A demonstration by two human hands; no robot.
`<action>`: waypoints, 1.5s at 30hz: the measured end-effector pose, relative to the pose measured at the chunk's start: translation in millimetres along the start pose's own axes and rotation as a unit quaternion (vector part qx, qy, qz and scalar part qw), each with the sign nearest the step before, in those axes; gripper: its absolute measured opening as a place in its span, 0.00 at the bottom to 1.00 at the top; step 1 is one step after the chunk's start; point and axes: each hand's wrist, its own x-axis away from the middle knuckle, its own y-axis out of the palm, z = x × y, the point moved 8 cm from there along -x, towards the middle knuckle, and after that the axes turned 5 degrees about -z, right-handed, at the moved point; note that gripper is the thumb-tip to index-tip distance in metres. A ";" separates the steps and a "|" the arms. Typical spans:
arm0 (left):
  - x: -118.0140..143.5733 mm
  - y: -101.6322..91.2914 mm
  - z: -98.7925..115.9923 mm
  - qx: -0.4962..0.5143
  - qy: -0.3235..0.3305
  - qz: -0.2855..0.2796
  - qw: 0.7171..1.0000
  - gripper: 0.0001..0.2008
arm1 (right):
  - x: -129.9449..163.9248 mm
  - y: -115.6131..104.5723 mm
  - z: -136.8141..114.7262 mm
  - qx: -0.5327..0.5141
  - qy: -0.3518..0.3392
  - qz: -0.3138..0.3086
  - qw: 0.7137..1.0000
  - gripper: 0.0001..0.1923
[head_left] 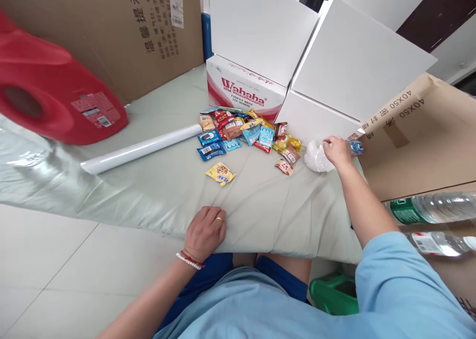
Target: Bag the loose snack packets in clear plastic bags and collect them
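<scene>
At the far right, my right hand [337, 151] pinched a blue packet [356, 147] beside the white bag [315, 157], liable to slip, while my left hand [205, 232] rested loosely curled, empty.

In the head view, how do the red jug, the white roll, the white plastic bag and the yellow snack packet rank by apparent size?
1. red jug, though it is nearest the camera
2. white roll
3. white plastic bag, touched by the right hand
4. yellow snack packet

"Wahaha / PURIFIED WATER FOR DRINKING" in red on white carton [241, 88], far centre. "40X50" twice on brown carton [412, 131], right. Snack packet print and red jug label too small to read.
</scene>
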 end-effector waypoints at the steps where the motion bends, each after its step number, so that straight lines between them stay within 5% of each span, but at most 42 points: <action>1: 0.0 0.1 0.1 0.002 0.000 0.000 1.000 0.07 | -5.0 3.9 -6.1 -0.004 0.013 -0.008 1.000 0.17; 6: 0.8 2.5 1.0 0.021 -0.002 -0.015 1.000 0.08 | -19.6 13.3 -23.7 -0.027 0.065 -0.027 0.997 0.10; 9: 3.0 3.9 -2.8 0.042 -0.015 -0.010 0.999 0.09 | -9.0 -14.8 -35.0 -0.071 0.052 0.073 0.993 0.13; 11: 5.0 1.9 -7.6 0.085 -0.032 0.008 0.996 0.10 | 17.5 -33.1 -48.6 -0.200 0.024 0.140 0.969 0.12; 13: 6.3 -2.5 -13.4 0.161 -0.067 0.031 0.984 0.10 | 59.7 -31.7 -70.1 -0.392 -0.005 0.126 0.911 0.14; 15: 5.8 -4.6 -18.3 0.266 -0.127 0.040 0.955 0.09 | 115.3 -7.8 -103.2 -0.558 -0.010 0.025 0.830 0.16; 18: 0.3 6.6 -11.5 0.464 -0.224 -0.005 0.857 0.14 | 211.7 40.1 -158.8 -0.685 0.028 -0.147 0.713 0.16; 21: -9.5 24.4 13.8 0.600 -0.251 -0.081 0.755 0.20 | 281.8 73.0 -197.7 -0.727 0.071 -0.259 0.632 0.17; 24: -12.9 37.5 21.7 0.618 -0.273 -0.112 0.729 0.14 | 300.7 82.4 -202.3 -0.763 0.113 -0.265 0.578 0.16; 29: -6.4 49.3 5.5 0.663 -0.350 -0.085 0.657 0.18 | 287.1 82.9 -172.1 -0.814 0.175 -0.241 0.498 0.13; 33: -1.1 39.6 2.4 0.708 -0.377 -0.058 0.594 0.22 | 280.4 79.9 -152.0 -0.814 0.178 -0.192 0.519 0.10; 38: 5.5 37.7 35.4 0.762 -0.407 -0.155 0.479 0.29 | 282.0 63.6 -165.7 -0.776 0.080 -0.185 0.597 0.10; 40: 3.1 40.2 43.3 0.752 -0.405 -0.178 0.488 0.29 | 282.9 60.9 -168.9 -0.770 0.059 -0.180 0.609 0.11; 43: -3.4 43.4 35.6 0.728 -0.416 -0.132 0.529 0.22 | 283.6 68.9 -154.9 -0.764 0.094 -0.156 0.619 0.12; 45: -5.7 43.1 25.4 0.707 -0.430 -0.087 0.554 0.20 | 284.9 74.0 -136.6 -0.727 0.130 -0.126 0.662 0.12</action>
